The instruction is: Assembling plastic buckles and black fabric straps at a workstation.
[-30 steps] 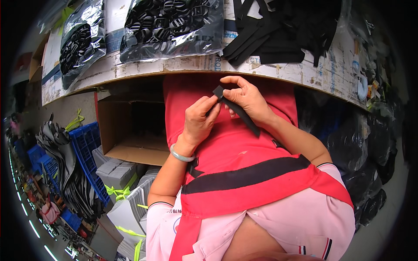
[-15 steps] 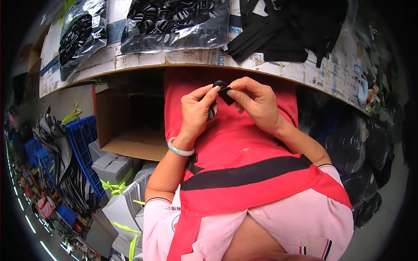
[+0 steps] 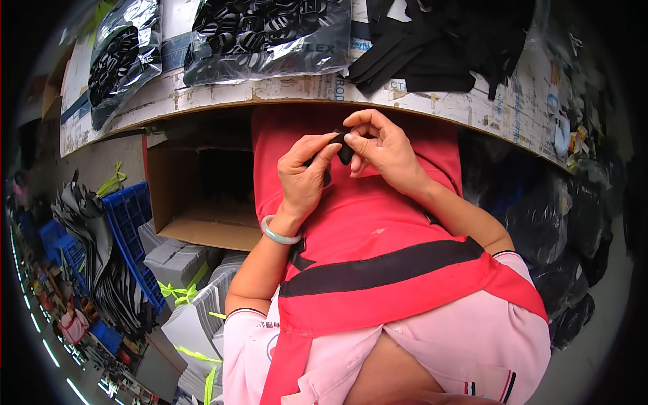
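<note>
A small black piece (image 3: 344, 150) is being pinched between the left hand (image 3: 305, 177) and right hand (image 3: 382, 150) over the red apron (image 3: 378, 223), mostly hidden by fingers, so its shape cannot be told. At 12 o'clock the worn desk (image 3: 270, 91) is being covered by glossy bags of black parts (image 3: 263, 34); an open cardboard box (image 3: 202, 196) is lying at 9 o'clock.

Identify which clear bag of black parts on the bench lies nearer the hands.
The larger middle bag, directly above the left hand; the smaller bag lies far off to the left.

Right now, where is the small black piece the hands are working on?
In the head view, upper centre: the small black piece is pinched between the left hand and right hand, over the red apron, below the table edge.
</note>
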The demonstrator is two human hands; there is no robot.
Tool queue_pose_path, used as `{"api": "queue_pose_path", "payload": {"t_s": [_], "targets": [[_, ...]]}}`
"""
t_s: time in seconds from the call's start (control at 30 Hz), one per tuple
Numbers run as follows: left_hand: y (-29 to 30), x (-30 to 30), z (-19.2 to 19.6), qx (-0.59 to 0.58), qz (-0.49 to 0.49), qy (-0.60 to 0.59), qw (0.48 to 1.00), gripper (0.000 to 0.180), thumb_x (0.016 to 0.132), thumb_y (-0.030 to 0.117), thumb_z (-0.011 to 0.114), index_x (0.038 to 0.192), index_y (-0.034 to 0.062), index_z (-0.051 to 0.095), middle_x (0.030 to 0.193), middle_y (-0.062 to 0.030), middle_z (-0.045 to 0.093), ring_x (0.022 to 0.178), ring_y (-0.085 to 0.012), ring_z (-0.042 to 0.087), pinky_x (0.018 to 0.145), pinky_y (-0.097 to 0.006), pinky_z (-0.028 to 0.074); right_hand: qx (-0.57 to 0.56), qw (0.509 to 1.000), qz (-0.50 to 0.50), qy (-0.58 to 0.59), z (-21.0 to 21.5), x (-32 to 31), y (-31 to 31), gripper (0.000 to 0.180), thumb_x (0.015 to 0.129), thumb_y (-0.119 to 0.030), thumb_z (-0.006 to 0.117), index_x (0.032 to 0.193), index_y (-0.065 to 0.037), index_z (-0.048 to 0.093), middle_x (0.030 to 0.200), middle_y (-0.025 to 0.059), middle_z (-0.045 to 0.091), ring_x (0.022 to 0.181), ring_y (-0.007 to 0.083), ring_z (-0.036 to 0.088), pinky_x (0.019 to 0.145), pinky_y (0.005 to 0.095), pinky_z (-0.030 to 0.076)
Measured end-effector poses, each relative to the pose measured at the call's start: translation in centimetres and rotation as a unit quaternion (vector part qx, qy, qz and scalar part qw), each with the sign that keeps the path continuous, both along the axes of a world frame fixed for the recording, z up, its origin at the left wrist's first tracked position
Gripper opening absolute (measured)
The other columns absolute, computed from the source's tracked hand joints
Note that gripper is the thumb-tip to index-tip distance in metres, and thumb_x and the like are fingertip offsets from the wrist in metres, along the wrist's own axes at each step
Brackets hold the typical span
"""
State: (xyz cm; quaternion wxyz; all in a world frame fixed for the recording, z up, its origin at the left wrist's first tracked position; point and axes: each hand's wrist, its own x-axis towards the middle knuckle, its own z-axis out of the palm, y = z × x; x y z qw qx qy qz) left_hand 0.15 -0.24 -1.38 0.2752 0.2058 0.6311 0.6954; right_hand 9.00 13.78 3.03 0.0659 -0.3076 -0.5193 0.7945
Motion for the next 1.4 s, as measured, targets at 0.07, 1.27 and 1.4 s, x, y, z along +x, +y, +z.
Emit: {"api": "queue_pose_path", "payload": {"t_s": [0.07, 1.27, 1.4], "targets": [[-0.6, -0.2, -0.1, 0.03, -0.031, 0.019, 0.999, 0.018, 0.084, -0.005, 0.069, 0.101, 0.0007, 0.072, 0.089, -0.0047, 0.065, 0.066, -0.007, 0.056, 0.056, -0.02, 0.044, -0.067, 0.995, 0.059, -0.045, 0.0, 0.1, 1.3, 0.022, 0.096, -0.016, 0.061, 0.108, 0.002, 0.057, 0.073, 0.0029, 0.06, 0.057, 0.0076, 0.06, 0.05, 0.021, 0.052], [-13.5, -3.6, 7.3, -0.229, 0.039, 0.017, 0.973, 0.062, 0.072, -0.006, 0.076, 0.13, 0.0068, 0.058, 0.117, -0.0042, 0.061, 0.089, -0.0056, 0.058, 0.06, -0.016, 0.045, 0.067, 0.952, 0.298, -0.002, -3.0, -0.8, -0.9, 0.02, 0.095, -0.018, 0.062, 0.106, -0.001, 0.062, 0.092, 0.0024, 0.063, 0.083, 0.0076, 0.057, 0.071, 0.024, 0.05], [-7.5, -1.4, 4.6, -0.146, -0.089, 0.011, 0.985, 0.074, 0.071, -0.009, 0.074, 0.139, 0.0076, 0.049, 0.124, -0.0102, 0.056, 0.087, -0.0086, 0.061, 0.064, -0.021, 0.052, 0.052, 0.91, 0.412, 0.003, 0.0, -2.2, -2.4, 0.022, 0.096, -0.021, 0.061, 0.106, -0.002, 0.064, 0.089, 0.0014, 0.063, 0.075, 0.0067, 0.056, 0.069, 0.0232, 0.049]]}}
